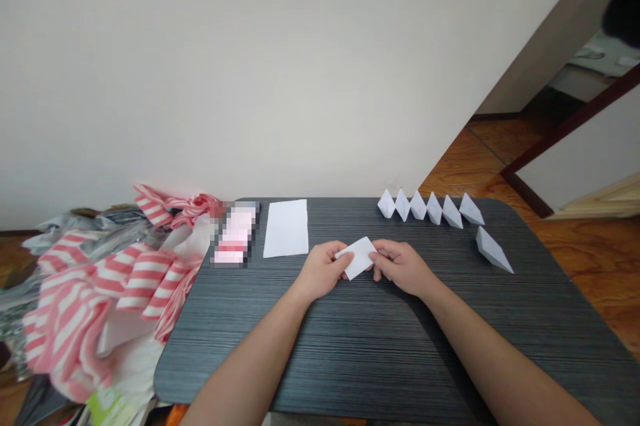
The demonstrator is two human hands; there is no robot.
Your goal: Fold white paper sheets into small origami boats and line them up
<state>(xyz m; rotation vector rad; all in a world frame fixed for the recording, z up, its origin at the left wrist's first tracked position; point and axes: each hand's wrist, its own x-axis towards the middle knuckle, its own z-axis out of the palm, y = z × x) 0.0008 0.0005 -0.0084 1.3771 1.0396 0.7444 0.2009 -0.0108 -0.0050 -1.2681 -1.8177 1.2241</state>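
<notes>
A small folded piece of white paper [358, 256] is held between both hands just above the dark striped table [380, 346]. My left hand [323, 271] pinches its left edge with thumb and fingers. My right hand [400, 266] grips its right edge. A flat white sheet [286, 228] lies on the table to the left, beyond my left hand.
Several folded white paper shapes [430, 207] stand in a row at the table's far right, one more [493, 250] nearer. A blurred pink object [234, 236] lies beside the sheet. Red-and-white striped bags [100, 293] pile off the left edge. A wall stands close behind.
</notes>
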